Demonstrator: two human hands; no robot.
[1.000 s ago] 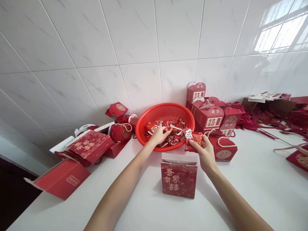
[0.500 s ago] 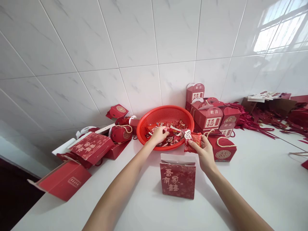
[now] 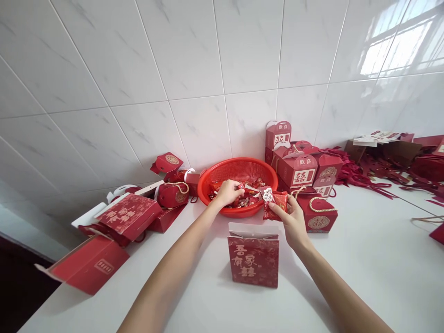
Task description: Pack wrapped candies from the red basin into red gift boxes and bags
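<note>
My left hand (image 3: 229, 193) is over the red plastic basket (image 3: 239, 162), its fingers pinched on a small red-wrapped candy (image 3: 241, 186). Other wrapped sweets lie in the basket beneath it. At the basket's front right edge, my right hand (image 3: 293, 222) grips red and white candy packets (image 3: 274, 203) between thumb and fingers. A dark red gift bag (image 3: 254, 261) with pale lettering stands upright on the white table (image 3: 201, 296), between my forearms and nearer to me. Its top is open.
Red boxes (image 3: 128, 215) lie piled at the left. More red boxes (image 3: 305, 171), some with rope handles, are stacked right of the basket. Dark red ribbons (image 3: 354, 173) and cards (image 3: 376, 138) lie farther right. A tiled wall (image 3: 194, 55) rises behind.
The view has shifted slightly. My left hand has lifted a little from the sweets with the small candy in its fingertips. My right hand still holds the packets.
</note>
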